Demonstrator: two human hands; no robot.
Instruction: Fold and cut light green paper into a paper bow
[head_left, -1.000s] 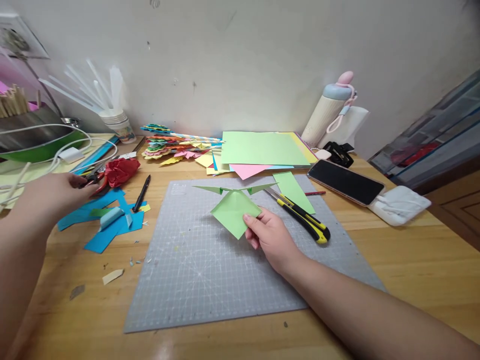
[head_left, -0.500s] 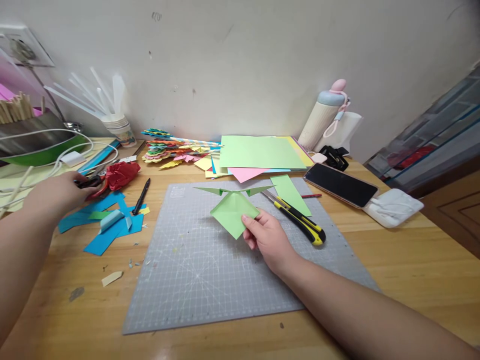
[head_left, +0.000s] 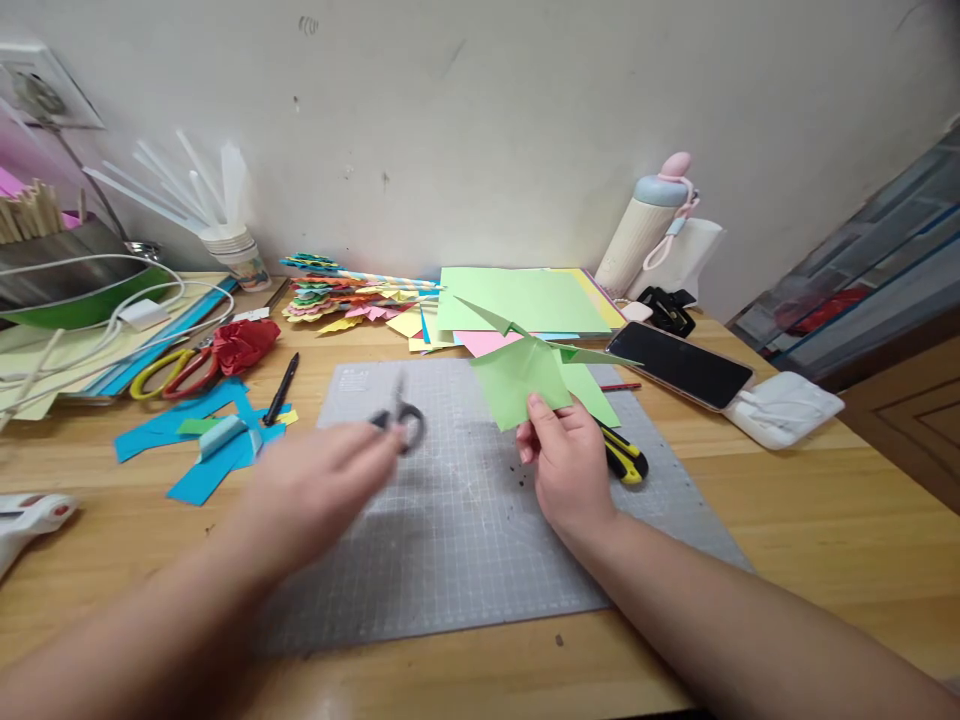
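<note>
Black-handled scissors (head_left: 409, 424) are in my left hand (head_left: 322, 490), which is smeared by motion over the left part of the grey cutting mat (head_left: 420, 560). My right hand (head_left: 570, 455) pinches a folded light green paper (head_left: 517, 378) by its lower right corner, thumb on top. Two thin pointed flaps stick out from the paper's upper edge. Behind my right hand lies a yellow-and-black utility knife (head_left: 627, 457), partly hidden. A green paper strip (head_left: 589, 385) rests on the mat beyond the hand.
Blue paper scraps (head_left: 202, 480), a black pen (head_left: 283, 388) and scissors with yellow and red handles (head_left: 176, 372) lie at left. Coloured sheets (head_left: 525, 298) and layered paper pieces (head_left: 337, 300) are at the back. A phone (head_left: 679, 364) and white case (head_left: 787, 410) sit right.
My left hand has come from the far left to the mat, bringing the black-handled scissors. My right hand has moved slightly right and up, and the green paper has turned.
</note>
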